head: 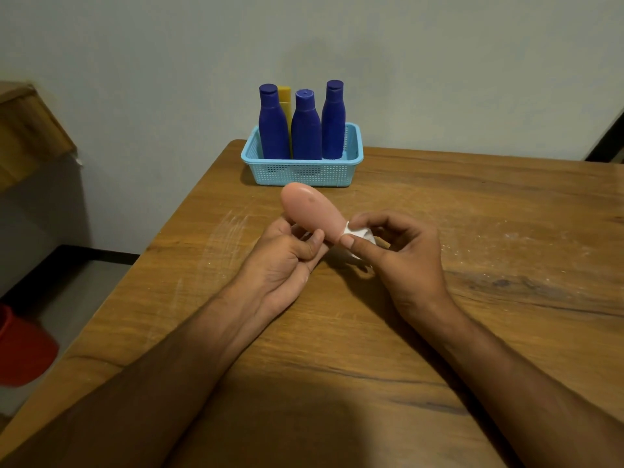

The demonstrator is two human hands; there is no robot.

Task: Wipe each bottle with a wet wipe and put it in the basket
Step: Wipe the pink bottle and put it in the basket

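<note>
While our forearms reach up from the bottom of the frame across the wooden table (472, 204), both hands meet just below the centre. Our left hand (287, 261) curls its fingers and thumb round the lower body of the pink bottle (312, 209), holding it clear of the table with its rounded base tilted up and away toward the upper middle of the frame. Our right hand (401, 251) pinches the white wet wipe (359, 236) between thumb and fingers, wrapped about the bottle's narrow neck end, so the cap itself is hidden from us.

We judge the wiping step to be in hand, and on what looks like the last bottle, since no other stands loose on the table. Farther back, near the table's far edge in the upper middle, the light blue basket (302, 172) already holds three dark blue bottles (305, 130) and a yellow bottle (285, 99) behind them, all upright. Room shows at the basket's right end.

Next we would need to draw the wipe along the body toward the base, then carry the bottle forward and stand it upright in that free corner without knocking its neighbours.
</note>
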